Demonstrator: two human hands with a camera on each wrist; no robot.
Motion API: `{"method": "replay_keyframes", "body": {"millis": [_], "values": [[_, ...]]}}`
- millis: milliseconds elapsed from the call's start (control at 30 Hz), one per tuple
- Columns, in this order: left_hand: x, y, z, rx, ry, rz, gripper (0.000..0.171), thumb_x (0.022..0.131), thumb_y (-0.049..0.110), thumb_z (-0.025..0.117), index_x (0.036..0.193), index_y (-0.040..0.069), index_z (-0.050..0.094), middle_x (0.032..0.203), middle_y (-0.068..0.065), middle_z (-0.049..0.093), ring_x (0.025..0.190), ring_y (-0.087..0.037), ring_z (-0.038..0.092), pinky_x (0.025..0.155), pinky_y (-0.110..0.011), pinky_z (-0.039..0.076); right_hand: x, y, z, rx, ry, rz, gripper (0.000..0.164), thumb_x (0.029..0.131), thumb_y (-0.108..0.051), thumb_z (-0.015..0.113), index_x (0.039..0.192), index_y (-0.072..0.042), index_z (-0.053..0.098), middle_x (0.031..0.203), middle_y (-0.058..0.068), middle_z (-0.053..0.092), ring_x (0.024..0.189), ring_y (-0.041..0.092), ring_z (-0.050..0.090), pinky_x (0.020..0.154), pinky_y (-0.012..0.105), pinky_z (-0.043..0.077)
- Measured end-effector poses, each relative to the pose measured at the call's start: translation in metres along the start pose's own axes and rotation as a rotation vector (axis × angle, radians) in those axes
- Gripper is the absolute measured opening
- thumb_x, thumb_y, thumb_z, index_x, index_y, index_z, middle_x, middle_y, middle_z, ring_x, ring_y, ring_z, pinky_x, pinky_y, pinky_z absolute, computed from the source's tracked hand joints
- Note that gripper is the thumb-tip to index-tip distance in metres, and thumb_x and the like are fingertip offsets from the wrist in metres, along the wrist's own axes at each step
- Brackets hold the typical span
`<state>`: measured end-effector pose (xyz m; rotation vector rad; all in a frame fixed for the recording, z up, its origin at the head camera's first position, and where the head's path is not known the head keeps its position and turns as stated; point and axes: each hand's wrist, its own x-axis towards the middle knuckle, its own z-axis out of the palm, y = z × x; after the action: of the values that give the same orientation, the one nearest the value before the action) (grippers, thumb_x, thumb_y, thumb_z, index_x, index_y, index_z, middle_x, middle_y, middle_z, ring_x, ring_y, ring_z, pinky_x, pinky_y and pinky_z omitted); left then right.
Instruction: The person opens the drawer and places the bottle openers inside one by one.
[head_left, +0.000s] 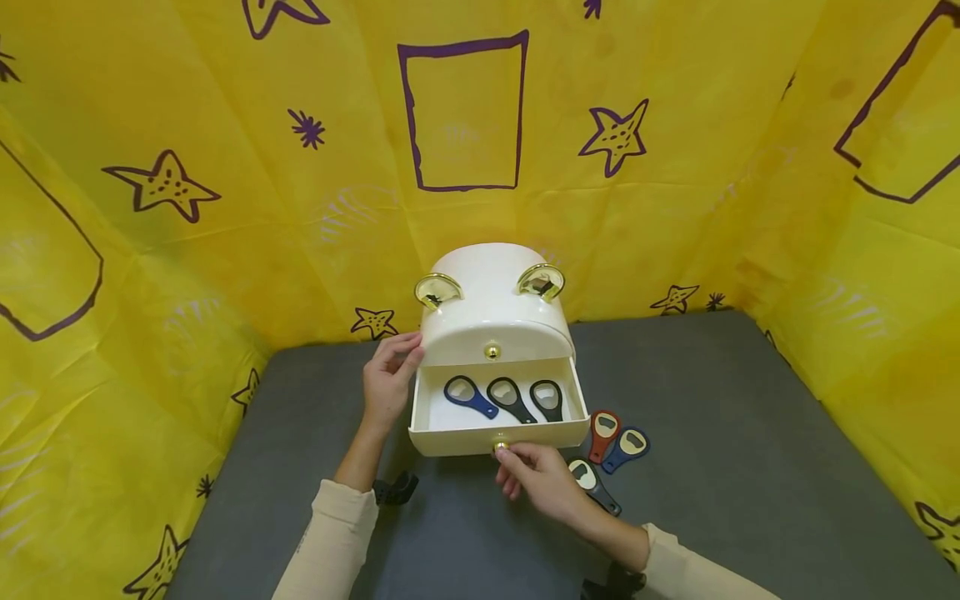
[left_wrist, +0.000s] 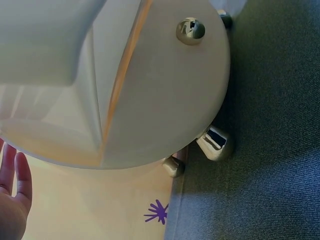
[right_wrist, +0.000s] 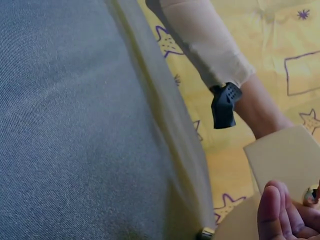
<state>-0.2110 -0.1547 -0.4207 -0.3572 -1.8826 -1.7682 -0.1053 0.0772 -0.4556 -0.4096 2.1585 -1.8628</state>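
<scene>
A cream two-drawer storage box with gold ears stands against the yellow cloth. Its lower drawer is pulled out. Inside lie three bottle openers: a blue one, a black one and another black one. My right hand pinches the gold knob of that drawer between thumb and fingers. My left hand rests its fingers on the box's left side; in the left wrist view it is partly cut off.
Right of the drawer, a red bottle opener, a blue bottle opener and a black bottle opener lie on the dark grey table. The black one is close to my right forearm. Yellow patterned cloth surrounds the back and sides.
</scene>
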Motion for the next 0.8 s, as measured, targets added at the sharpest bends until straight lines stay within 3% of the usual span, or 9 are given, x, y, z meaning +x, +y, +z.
{"method": "replay_keyframes", "body": {"millis": [167,667,800], "values": [[-0.001,0.013,0.001,-0.005,-0.007,-0.011,0.018,0.084,-0.014,0.064,0.101,-0.021,0.064,0.107,-0.017,0.065,0.098,0.002,0.061,0.075,-0.01,0.052,0.007,0.0,0.0,0.005,0.053,0.027,0.032,0.099,-0.018,0.056,0.098,0.012,0.066,0.076,0.023,0.067,0.056,0.007,0.059,0.055,0.026,0.056],[-0.001,0.013,0.002,-0.05,-0.008,-0.006,0.018,0.085,-0.015,0.063,0.101,-0.022,0.063,0.104,0.006,0.064,0.099,0.001,0.061,0.075,-0.01,0.052,0.051,0.0,-0.009,0.032,0.119,0.003,0.031,0.099,-0.018,0.056,0.093,0.011,0.066,0.077,0.027,0.067,0.056,0.01,0.06,0.055,0.025,0.056],[-0.001,0.014,0.003,-0.047,0.0,-0.009,0.017,0.085,-0.015,0.063,0.101,-0.022,0.063,0.104,0.006,0.065,0.098,0.001,0.061,0.074,-0.01,0.052,0.06,0.001,-0.011,0.035,0.137,0.001,0.032,0.1,-0.017,0.056,0.091,0.012,0.066,0.076,0.025,0.067,0.056,0.01,0.061,0.056,0.028,0.057]]}}
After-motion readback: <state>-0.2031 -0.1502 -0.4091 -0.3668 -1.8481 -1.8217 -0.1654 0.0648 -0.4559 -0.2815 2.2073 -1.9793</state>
